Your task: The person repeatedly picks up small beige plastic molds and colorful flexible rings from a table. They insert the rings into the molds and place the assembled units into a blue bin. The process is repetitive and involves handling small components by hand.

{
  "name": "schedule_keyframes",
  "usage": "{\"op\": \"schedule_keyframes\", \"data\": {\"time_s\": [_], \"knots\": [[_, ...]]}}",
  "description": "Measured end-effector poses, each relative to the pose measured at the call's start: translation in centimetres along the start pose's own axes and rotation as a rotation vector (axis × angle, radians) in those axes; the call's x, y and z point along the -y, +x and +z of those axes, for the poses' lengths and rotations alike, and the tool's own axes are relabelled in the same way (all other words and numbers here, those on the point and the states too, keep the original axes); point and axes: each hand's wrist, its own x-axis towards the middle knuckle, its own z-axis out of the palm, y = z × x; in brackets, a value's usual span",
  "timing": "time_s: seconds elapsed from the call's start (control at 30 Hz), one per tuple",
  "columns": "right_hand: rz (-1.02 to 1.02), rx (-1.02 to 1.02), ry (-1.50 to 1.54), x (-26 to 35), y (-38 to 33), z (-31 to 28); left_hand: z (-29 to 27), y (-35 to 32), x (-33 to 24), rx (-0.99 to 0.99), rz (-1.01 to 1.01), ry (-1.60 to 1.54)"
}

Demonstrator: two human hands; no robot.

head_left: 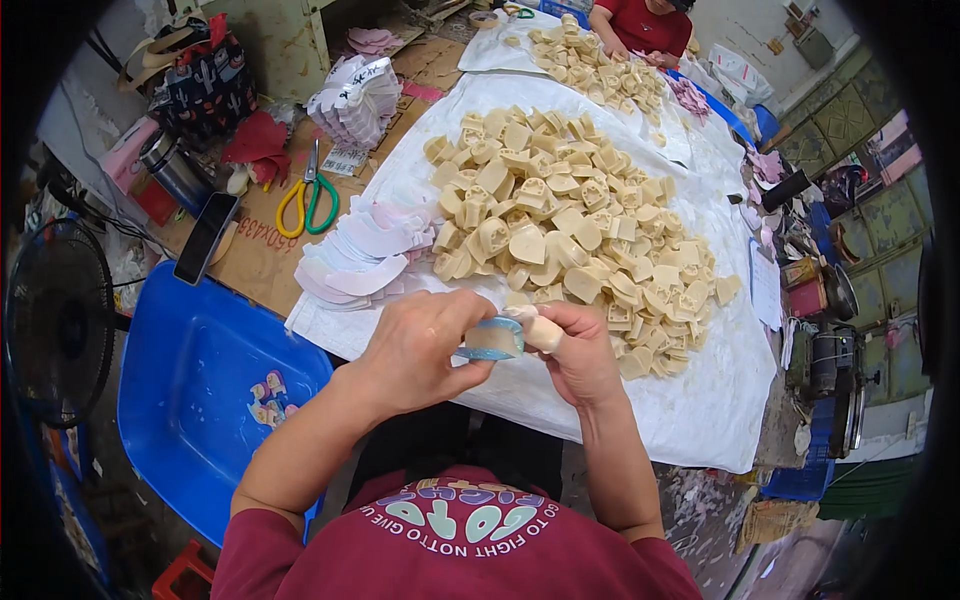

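Observation:
In front of my chest, both hands hold a small curved strip (489, 341), shiny pale blue along its edges with a beige inner face. My left hand (425, 345) pinches its left side between thumb and fingers. My right hand (585, 360) grips its right end, and pale wraps cover the tips of that hand's digits. Whether a moulded piece sits inside the strip is hard to tell. Just beyond lies a big heap of beige moulded pieces (560, 215), shaped like small shoe heels. Left of it, pale pink and lilac cut pieces (365, 245) lie in overlapping stacks.
White cloth (700, 420) covers the table. Scissors (311, 195) with yellow and green handles and a phone (207, 238) lie at left. A blue tub (180, 400) holds a few small pieces, near a fan (60, 320). Another person (645, 25) sits at the far end by a second heap.

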Motion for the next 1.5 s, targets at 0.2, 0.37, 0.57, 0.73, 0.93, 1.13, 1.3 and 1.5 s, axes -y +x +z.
{"op": "schedule_keyframes", "data": {"time_s": [0.2, 0.37, 0.57, 0.73, 0.93, 1.13, 1.3, 1.5], "knots": [[-0.074, -0.154, -0.189, -0.1, 0.3, 1.8, 2.3, -0.4, -0.5, -0.134, -0.203, -0.010], [0.004, -0.184, 0.166, -1.9, 0.4, 1.5, 4.0, -0.7, -0.7, -0.283, -0.318, -0.059], [0.118, -0.149, 0.078, -1.4, 0.8, 1.6, 3.7, -0.5, -0.3, -0.266, -0.441, -0.007], [-0.007, -0.137, -0.134, -2.1, 1.2, 2.9, 4.2, -1.4, 0.5, -0.298, -0.386, 0.054], [0.075, 0.025, -0.218, -4.2, 2.0, 5.0, 3.9, -4.5, 2.0, -0.307, -0.424, 0.091], [-0.624, 0.203, -1.130, -6.5, 6.1, 9.3, -0.9, -13.6, 6.1, -0.560, -0.836, 0.168], [-0.806, 0.238, -1.397, -9.3, 10.1, 9.5, -2.3, -21.7, 9.4, -0.425, -0.784, 0.736], [-0.766, 0.155, -1.310, -8.4, 9.5, 8.7, -1.2, -15.2, 5.9, -0.421, -0.931, -0.410]]}}
